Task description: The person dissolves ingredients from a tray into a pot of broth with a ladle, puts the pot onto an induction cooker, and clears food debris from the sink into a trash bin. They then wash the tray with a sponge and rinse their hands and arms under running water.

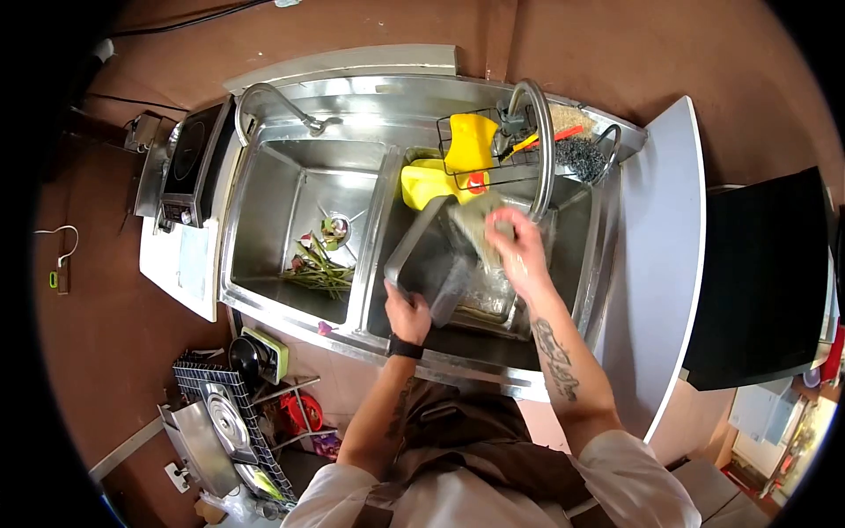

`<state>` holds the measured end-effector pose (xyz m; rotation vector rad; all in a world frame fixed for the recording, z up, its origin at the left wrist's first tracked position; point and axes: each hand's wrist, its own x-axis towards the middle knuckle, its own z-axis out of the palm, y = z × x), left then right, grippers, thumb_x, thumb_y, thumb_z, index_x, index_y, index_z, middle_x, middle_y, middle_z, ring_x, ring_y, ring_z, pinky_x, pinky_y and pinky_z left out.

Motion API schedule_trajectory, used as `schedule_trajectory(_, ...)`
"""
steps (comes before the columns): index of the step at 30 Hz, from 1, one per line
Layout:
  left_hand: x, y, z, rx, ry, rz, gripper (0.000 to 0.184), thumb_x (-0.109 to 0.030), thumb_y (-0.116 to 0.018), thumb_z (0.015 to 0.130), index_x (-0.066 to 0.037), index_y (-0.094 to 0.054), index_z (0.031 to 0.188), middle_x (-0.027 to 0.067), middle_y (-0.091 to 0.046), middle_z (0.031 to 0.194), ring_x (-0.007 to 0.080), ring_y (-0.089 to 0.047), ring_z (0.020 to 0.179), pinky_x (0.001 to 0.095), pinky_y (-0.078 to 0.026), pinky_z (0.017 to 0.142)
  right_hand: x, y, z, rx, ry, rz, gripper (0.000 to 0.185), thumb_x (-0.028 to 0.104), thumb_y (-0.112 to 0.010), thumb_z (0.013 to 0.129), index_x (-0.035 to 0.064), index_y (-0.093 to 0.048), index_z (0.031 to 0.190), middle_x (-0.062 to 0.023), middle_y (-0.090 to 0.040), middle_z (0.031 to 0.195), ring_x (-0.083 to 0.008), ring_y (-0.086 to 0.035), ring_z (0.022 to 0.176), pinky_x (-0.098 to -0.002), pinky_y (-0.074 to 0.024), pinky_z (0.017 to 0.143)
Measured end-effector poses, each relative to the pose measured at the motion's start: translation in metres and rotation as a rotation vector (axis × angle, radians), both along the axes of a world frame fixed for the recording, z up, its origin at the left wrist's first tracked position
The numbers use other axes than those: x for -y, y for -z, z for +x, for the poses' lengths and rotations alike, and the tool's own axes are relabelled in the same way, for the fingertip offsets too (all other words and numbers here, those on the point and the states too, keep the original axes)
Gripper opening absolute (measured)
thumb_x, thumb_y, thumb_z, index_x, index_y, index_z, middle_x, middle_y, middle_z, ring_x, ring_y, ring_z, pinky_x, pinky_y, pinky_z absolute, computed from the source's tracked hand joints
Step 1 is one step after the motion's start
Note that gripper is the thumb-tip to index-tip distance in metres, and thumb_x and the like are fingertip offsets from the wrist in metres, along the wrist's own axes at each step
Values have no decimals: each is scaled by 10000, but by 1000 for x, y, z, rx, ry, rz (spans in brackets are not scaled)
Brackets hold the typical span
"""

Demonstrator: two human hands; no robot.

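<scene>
My left hand (407, 315) is closed on the near rim of a rectangular container (414, 242), greyish and shiny, which is tilted in the right basin of the sink. My right hand (521, 251) is closed on a beige cloth (476, 220) at the container's far side. Motion blurs the cloth and the container's inside, so I cannot tell exactly where they touch. Beneath, in the same basin, is another shiny rectangular vessel (493, 295). Right behind the cloth rises a curved tap (547, 145).
In the left basin (273, 198), green stalks and scraps (319, 275) lie near the drain. A wire rack (510, 172) holds a yellow sponge (471, 143) and a brush. Below it sits a yellow bottle (429, 183). A grey panel (656, 264) borders the sink's right side.
</scene>
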<state>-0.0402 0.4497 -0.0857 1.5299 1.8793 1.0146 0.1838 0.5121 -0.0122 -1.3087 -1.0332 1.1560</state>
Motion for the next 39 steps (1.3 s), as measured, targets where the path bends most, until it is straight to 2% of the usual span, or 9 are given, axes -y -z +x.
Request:
schedule_trajectory(3,2,-1,-20,-118,36,148,581,29,-511,783,173,-366,1327,324,-629,896,499,-605,818,515,-484,720,-49,24,-18,-609,205,8,365,80,-615,927,105,-514,1277,-74,-600,1134,-188,-572,1093,-345,-484,912)
schedule_trajectory(7,3,-7,-28,-258,34,228,604,59,-521,762,150,-357,1335,332,-617,965,509,-602,860,512,-496,752,-23,16,-42,-670,298,115,645,189,-606,972,165,-250,1508,-101,-511,1320,-213,-523,1197,-408,-453,1017)
schedule_trajectory(11,-1,-31,-33,-209,194,199,600,67,-564,703,29,-472,1295,264,-618,1094,473,-594,985,476,-497,847,19,56,-39,-426,287,-89,617,378,-619,957,96,-358,1440,-120,-570,1254,-253,-558,1153,-462,-450,1014)
schedule_trajectory(15,-8,-41,-39,-228,527,394,441,59,-563,705,-37,-580,1135,161,-618,1216,356,-581,1162,496,-431,1039,45,45,4,-1054,-114,-604,677,696,-498,891,75,-589,1144,-69,-655,979,-238,-655,880,-387,-513,875)
schedule_trajectory(20,15,-28,-35,-453,864,403,521,-63,-613,743,-88,-559,1261,165,-538,1317,325,-485,1284,530,-344,1129,67,52,18,-1063,64,-577,274,232,-543,984,42,-605,1171,-110,-656,1189,-249,-609,1113,-418,-453,1015)
schedule_trajectory(27,99,-44,-75,-158,290,107,814,-27,-720,698,-60,-387,1440,218,-374,1452,413,-321,1391,520,-298,1155,111,48,5,-1023,-67,-438,444,193,-516,994,-43,-450,1365,-187,-530,1376,-306,-498,1278,-466,-353,1128)
schedule_trajectory(33,236,-49,-152,26,-125,-71,647,-107,-702,800,-114,-448,1395,161,-478,1387,365,-457,1291,450,-437,1041,87,-22,-21,-1157,-494,-153,403,171,-517,1003,-79,-492,1318,-201,-537,1375,-293,-527,1258,-423,-386,1126)
schedule_trajectory(36,329,-39,-191,48,-465,-234,574,-150,-681,826,-120,-480,1363,178,-536,1317,370,-502,1231,446,-449,1019,28,-15,-22,-566,-437,-124,378,183,-546,999,-49,-536,1296,-160,-618,1245,-246,-589,1109,-394,-478,958)
schedule_trajectory(39,450,-3,-220,-14,-759,-260,506,-178,-669,842,-78,-529,1317,203,-580,1247,380,-538,1169,434,-452,1001,27,-111,-108,671,-280,-260,321,247,-589,981,1,-587,1188,-124,-629,1081,-218,-603,992,-379,-499,843)
